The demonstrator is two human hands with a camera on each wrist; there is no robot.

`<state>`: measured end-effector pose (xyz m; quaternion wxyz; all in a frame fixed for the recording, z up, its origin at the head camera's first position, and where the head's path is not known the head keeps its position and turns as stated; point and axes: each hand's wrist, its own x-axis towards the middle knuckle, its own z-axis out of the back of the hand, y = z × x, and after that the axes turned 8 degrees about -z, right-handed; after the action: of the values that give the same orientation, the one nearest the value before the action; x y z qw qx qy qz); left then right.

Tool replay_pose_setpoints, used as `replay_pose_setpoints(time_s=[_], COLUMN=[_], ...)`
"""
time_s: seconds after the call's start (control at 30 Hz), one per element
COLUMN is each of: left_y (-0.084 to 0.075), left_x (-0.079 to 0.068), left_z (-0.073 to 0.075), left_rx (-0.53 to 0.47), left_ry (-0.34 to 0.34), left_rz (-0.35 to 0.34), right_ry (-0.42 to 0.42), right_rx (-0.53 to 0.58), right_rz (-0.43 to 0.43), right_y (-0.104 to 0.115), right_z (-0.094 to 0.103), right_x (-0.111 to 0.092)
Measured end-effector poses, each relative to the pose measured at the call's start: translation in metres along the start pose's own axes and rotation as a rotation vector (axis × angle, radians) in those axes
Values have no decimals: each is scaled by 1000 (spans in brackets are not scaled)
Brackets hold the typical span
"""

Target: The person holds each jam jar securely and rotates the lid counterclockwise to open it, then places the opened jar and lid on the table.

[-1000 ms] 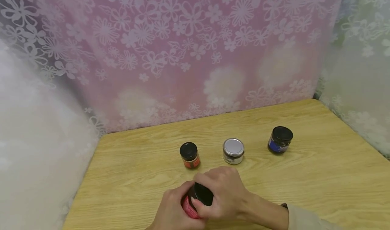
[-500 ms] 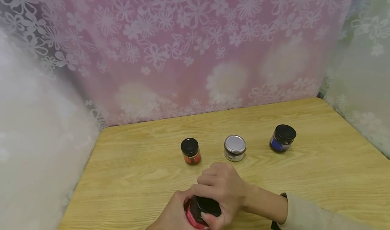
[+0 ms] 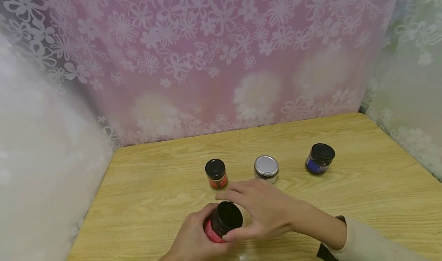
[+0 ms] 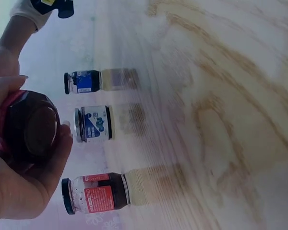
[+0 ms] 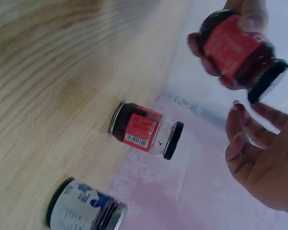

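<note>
So the left hand point(image 3: 193, 232) has its fingers and thumb wrapped round a red-labelled jar point(image 3: 215, 230), held up off the table and tilted, with its black lid point(image 3: 230, 216) leaning toward the right hand point(image 3: 266, 207). That right hand is beside the lid with its fingers spread and not gripping anything; the fingertips are super close, but I honestly can't tell if the thumb is touching the jar or just in front of it. How far along? Going by this, the jar's firmly in hand, so that bit's sorted, but the lid is on and looks seated. Can't say if it's loose or tight, so if it's the lid being worked on, I'd call that unfinished, with taking it off left to do. Further out, three more jars stand upright on the wood-look table point(image 3: 148, 195), no hand holding any of them and all with lids on: an orange-red-labelled one with a black lid point(image 3: 216, 179) nearest the held jar, then a silver-lidded one point(image 3: 266, 166) partly hidden behind the right hand in the head view, then a blue-labelled one point(image 3: 319, 160) off to the right, so those look untouched to me. Behind it all there's a pink floral cloth point(image 3: 207, 61), and a pale sleeve point(image 3: 369, 238) on the right arm.
</note>
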<state>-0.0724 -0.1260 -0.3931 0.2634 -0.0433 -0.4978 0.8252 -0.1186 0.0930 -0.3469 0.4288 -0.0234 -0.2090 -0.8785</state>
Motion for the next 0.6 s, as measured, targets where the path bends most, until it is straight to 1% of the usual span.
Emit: replay_pose_setpoints(time_s=[0.1, 0.17, 0.23, 0.33, 0.4, 0.47, 0.6], left_y=[0, 1, 2, 4, 5, 6, 7], left_x=[0, 1, 1, 1, 1, 1, 3], left_z=[1, 1, 0, -1, -3, -3, -3], left_rx=[73, 128, 202, 331, 397, 421, 368], left_ry=[-15, -20, -28, -59, -78, -88, -75], left_rz=[17, 22, 21, -14, -34, -44, -36], right_ry=[49, 60, 66, 57, 52, 51, 77], right_rx=[68, 95, 96, 73, 68, 90, 230], right_rz=[-129, -188, -229, -266, -282, -286, -271], right_y=[4, 7, 9, 12, 13, 14, 12], right_z=[3, 3, 3, 2, 1, 1, 2], right_x=[-3, -4, -5, -4, -3, -2, 0])
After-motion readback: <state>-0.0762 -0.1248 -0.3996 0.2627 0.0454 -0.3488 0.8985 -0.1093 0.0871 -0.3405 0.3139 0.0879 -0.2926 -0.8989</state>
